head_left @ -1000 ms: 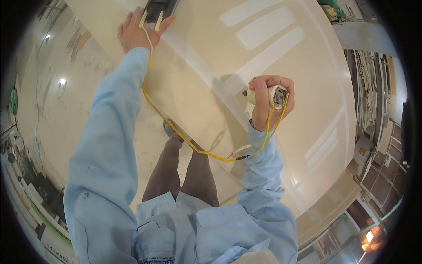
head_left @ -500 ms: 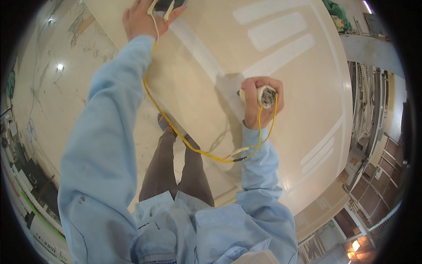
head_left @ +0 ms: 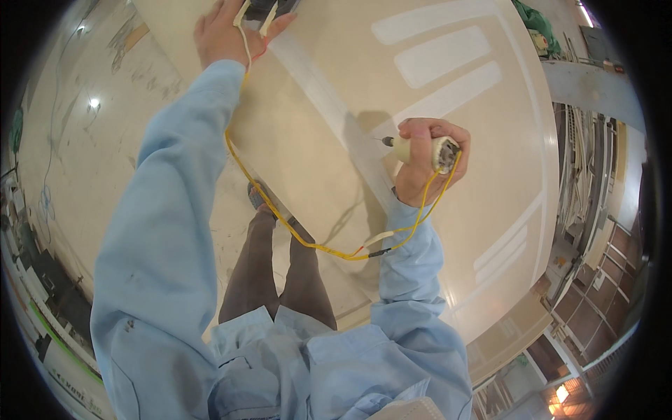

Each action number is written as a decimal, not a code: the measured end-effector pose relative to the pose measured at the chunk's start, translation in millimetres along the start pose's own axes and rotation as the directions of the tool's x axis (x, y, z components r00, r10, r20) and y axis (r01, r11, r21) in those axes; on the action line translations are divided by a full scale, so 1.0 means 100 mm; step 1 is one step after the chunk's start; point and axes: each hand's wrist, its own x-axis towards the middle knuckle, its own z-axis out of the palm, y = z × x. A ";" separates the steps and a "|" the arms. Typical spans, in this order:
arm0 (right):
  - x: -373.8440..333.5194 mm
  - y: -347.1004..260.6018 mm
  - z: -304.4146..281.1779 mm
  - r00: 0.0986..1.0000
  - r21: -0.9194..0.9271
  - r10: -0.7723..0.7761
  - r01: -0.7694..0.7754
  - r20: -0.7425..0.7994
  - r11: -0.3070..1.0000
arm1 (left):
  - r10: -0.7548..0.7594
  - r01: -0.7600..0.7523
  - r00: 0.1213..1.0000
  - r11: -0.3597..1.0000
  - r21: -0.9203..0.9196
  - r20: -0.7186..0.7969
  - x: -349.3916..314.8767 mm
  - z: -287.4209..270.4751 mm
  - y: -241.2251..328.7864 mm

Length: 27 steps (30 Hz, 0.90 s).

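Observation:
My right hand [head_left: 423, 161] is closed around a small cream hand drill [head_left: 402, 149], whose thin bit points left above the beige board. Its open back end shows the bare motor [head_left: 448, 155], with two yellow wires [head_left: 425, 199] coming out. They join in a yellow cable [head_left: 308, 243] that sags in front of me and runs up to my left hand [head_left: 227, 35]. At the top edge that hand grips a dark box [head_left: 260, 10], partly cut off by the picture, with white and red wires beside it.
The large beige board [head_left: 483, 168] carries several white patches and stripes [head_left: 442, 57]. My legs [head_left: 280, 266] stand below on a dusty light floor [head_left: 98, 182]. Along the right are racks of long strips [head_left: 577, 175]; a green cloth [head_left: 539, 24] lies at the upper right.
My right hand has shifted a little to the right with the drill, turning it so that the chuck and bit now show. The left hand has barely moved.

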 end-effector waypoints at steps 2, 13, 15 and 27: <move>0.01 -0.06 -0.05 0.999 0.089 0.007 -0.003 -0.052 0.996 | -0.010 0.010 1.000 1.000 -0.005 0.016 0.00 -0.01 0.00; 0.06 -0.03 -0.16 0.985 0.004 -0.126 0.127 -0.114 0.992 | -0.039 0.020 0.985 0.993 0.113 0.169 0.01 -0.01 -0.07; 0.05 0.02 -0.16 0.988 -0.032 -0.098 0.094 -0.122 0.995 | -0.058 0.018 0.971 0.985 0.172 0.230 0.01 0.02 -0.11; 0.22 0.02 -0.06 0.987 0.013 -0.069 0.071 -0.147 0.997 | -0.149 0.157 0.982 0.985 -0.065 0.118 -0.03 -0.10 0.03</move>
